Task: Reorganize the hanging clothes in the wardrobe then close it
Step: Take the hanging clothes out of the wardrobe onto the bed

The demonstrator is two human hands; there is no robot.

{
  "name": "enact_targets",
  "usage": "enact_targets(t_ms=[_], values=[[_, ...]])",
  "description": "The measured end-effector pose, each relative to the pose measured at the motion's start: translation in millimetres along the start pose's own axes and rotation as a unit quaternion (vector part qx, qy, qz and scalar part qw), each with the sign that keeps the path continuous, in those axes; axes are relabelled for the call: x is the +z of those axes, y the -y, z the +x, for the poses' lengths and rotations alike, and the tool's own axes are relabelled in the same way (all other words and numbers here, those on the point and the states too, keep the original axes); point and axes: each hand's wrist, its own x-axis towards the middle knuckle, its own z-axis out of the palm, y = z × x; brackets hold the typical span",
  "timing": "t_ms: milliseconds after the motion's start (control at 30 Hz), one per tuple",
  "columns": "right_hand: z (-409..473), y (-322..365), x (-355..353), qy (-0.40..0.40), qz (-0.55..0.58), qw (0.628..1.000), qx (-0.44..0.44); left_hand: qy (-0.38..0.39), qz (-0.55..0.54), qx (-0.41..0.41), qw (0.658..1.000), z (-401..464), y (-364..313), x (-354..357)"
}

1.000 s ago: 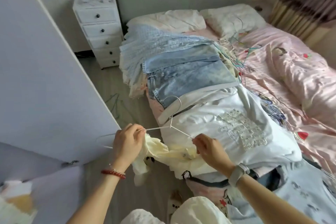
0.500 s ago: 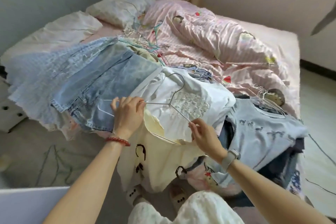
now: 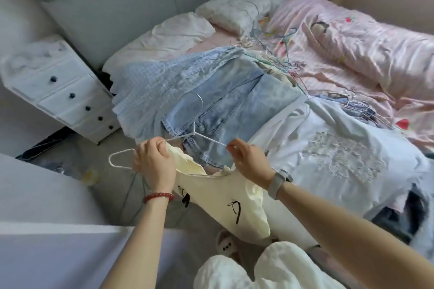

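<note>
Head view shows both hands working a white wire hanger [image 3: 187,135] into a cream top [image 3: 225,197] over the near edge of the bed [image 3: 352,54]. Left hand [image 3: 153,162] curls round the hanger's left shoulder and a fold of the cream cloth, with the hanger's loop end poking out past the knuckles. Right hand [image 3: 249,159] pinches the right wire arm close to the neckline. The top hangs below the hands toward the floor, so its weight probably pulls the neck open and lets the wire slide in; the hook points up and away, free of the cloth. I judge the top is only partly on the hanger.

On the bed's near-left side lies a stack of clothes: a blue check piece [image 3: 150,84], denim [image 3: 232,105] overlapping it, and a white top [image 3: 328,150] at the near edge, laid flat, likely awaiting hangers. Toward the bed's middle sits a tangle of loose hangers [image 3: 277,54], beside the pink duvet [image 3: 375,54]. 2 pillows [image 3: 234,7] rest at the head end.

A white drawer unit [image 3: 58,87] stands at the bed's left corner, all drawers closed, contents hidden. What seems to be the wardrobe's white panel [image 3: 47,195] fills the lower left; its interior is not visible.
</note>
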Motion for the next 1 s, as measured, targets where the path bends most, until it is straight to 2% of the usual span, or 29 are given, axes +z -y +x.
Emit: enact_targets(t_ms=[200, 300, 400, 533, 700, 833, 933, 1000], values=[[61.8, 51.5, 29.8, -0.021, 0.081, 0.995, -0.062, -0.202, 0.001, 0.054, 0.978, 56.2, 4.3, -39.8], [80.3, 62.5, 48.0, 0.003, 0.108, 0.99, -0.09, -0.261, 0.001, 0.049, 0.964, 72.4, 17.3, -42.8], [90.8, 55.1, 69.8, 0.033, 0.111, 0.99, -0.085, -0.278, 0.008, 0.005, 0.961, 73.9, 29.3, -30.0], [118.6, 37.1, 92.4, 0.076, 0.11, 0.989, -0.067, -0.24, 0.033, -0.069, 0.968, 80.9, 48.8, -2.3], [183.2, 39.9, 106.5, 0.123, 0.118, 0.983, -0.067, -0.244, 0.063, -0.124, 0.96, 133.8, 49.1, 22.8], [257.3, 69.0, 103.4, 0.141, 0.16, 0.974, -0.068, -0.273, 0.086, -0.107, 0.952, 209.3, 28.2, 21.0], [311.0, 106.8, 94.6, 0.147, 0.221, 0.959, -0.098, -0.32, 0.102, -0.068, 0.939, 274.6, 5.3, 7.5], [346.3, 130.8, 85.1, 0.138, 0.261, 0.947, -0.123, -0.325, 0.113, -0.053, 0.938, 312.3, -19.0, 0.1]])
